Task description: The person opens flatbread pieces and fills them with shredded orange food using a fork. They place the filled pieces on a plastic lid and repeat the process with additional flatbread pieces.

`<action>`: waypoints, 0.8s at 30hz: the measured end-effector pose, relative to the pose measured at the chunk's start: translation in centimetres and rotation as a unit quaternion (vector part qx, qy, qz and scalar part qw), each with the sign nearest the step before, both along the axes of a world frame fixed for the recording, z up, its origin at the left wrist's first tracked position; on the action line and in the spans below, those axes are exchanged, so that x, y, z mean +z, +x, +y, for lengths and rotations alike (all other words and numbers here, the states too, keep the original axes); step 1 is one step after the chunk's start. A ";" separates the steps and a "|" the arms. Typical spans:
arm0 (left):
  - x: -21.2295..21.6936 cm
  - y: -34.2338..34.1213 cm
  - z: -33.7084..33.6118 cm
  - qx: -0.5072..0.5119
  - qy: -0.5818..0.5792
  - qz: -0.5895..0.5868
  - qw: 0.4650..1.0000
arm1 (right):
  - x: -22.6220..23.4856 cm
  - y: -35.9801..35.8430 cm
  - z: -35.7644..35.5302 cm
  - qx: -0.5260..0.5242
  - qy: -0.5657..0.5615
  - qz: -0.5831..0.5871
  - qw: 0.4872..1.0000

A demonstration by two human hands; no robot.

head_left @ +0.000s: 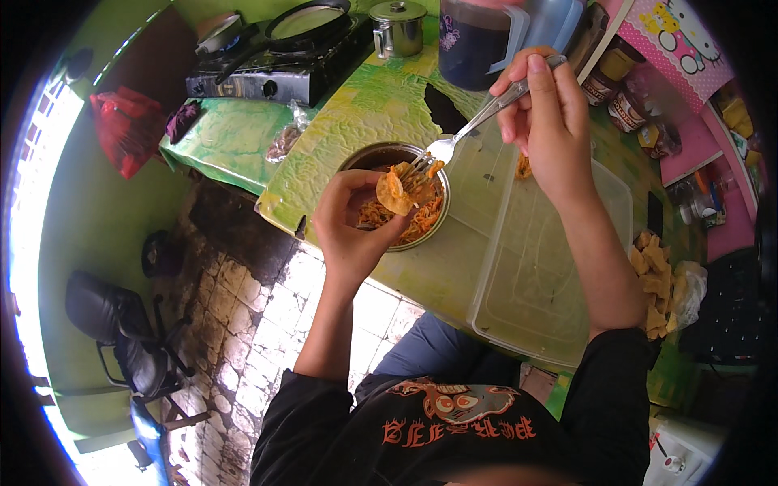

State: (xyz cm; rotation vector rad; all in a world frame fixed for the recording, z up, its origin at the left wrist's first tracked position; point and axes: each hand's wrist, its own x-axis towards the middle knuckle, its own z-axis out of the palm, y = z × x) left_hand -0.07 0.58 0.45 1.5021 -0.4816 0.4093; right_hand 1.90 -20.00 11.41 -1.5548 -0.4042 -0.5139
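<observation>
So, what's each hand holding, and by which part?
Right hand: fork, by the handle, near its end. Left hand: yellowish wrapper, by its edge, between thumb and fingers.

A black chair (101, 309) stands near the green wall (93, 206)

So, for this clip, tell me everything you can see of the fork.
The fork is silver and shiny, apparently metal, with a slim handle widening into a bright, rounded head and narrow tines. The right hand grips it high on the handle, whose end pokes out past the grip. It slants down to the left, tines lowest, above the rim of the round container. Orange bits cling around the tines, which seem to touch the yellow-orange food piece in the left hand; their tips are hard to make out.
</observation>
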 end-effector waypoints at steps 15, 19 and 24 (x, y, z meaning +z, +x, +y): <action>-0.7 0.5 -0.5 0.045 0.048 0.003 0.998 | 0.4 -2.2 3.0 0.036 -0.225 -0.237 0.944; -0.8 0.5 -0.3 0.062 0.058 0.000 0.996 | 1.0 -2.3 2.3 0.022 -0.210 -0.216 0.953; -0.5 0.4 -0.1 0.070 0.062 -0.013 0.996 | 1.5 -1.9 1.1 -0.003 -0.105 -0.150 0.983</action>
